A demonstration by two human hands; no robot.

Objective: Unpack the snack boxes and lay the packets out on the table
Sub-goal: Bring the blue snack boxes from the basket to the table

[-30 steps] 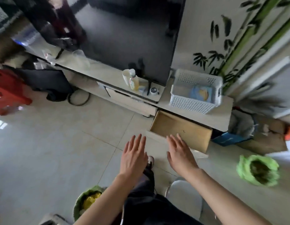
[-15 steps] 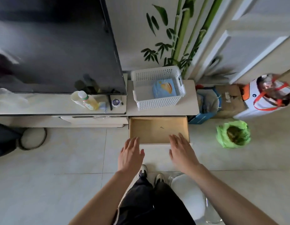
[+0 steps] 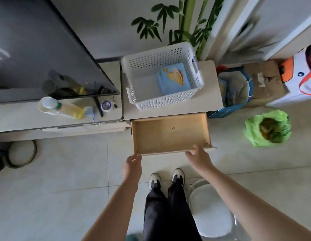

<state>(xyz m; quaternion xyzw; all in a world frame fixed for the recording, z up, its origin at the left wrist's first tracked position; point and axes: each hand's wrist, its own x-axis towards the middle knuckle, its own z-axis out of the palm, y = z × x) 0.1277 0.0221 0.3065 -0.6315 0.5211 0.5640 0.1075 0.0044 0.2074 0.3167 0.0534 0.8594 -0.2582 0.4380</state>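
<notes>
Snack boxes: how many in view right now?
1 that I can tell: a blue snack box lying in the white basket on the cabinet top. The open drawer below holds none. More may be stacked under the blue one; the edges are blurred.

There are one white basket (image 3: 161, 79), one blue snack box (image 3: 174, 80) in it, one open drawer (image 3: 170, 134), one yellow bottle (image 3: 64, 108), one green bag (image 3: 267, 130) and two hands.
</notes>
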